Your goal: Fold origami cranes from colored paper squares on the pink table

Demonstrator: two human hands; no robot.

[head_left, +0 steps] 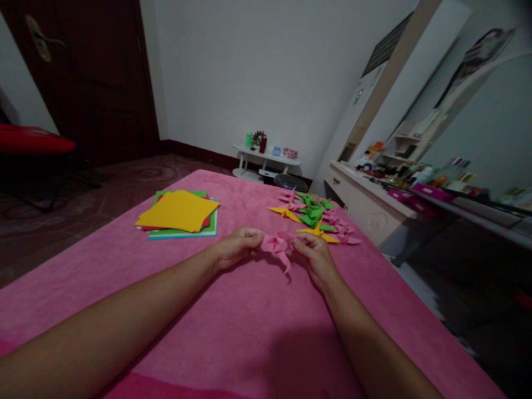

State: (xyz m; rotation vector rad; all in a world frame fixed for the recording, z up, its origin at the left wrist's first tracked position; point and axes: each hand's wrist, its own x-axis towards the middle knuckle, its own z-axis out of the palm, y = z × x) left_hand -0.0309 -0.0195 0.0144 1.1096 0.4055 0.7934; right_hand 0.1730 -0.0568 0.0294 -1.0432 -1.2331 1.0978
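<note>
A pink origami crane (277,244) is stretched between my two hands, just above the pink-covered table (233,321). My left hand (241,246) pinches its left wing between thumb and fingers. On the other side, my right hand (313,255) pinches the right wing the same way. A thin, bent point of the folded paper hangs down toward me between the hands. Beyond my right hand lies a group of finished cranes, among them a green crane (312,213), a yellow crane (319,233) and several pink ones.
At the table's left rests a stack of coloured paper squares (178,211), yellow on top. Past the far edge stands a small white shelf (266,155) with ornaments. A cluttered dresser (374,194) runs along the right, and a red chair (33,139) is at the left.
</note>
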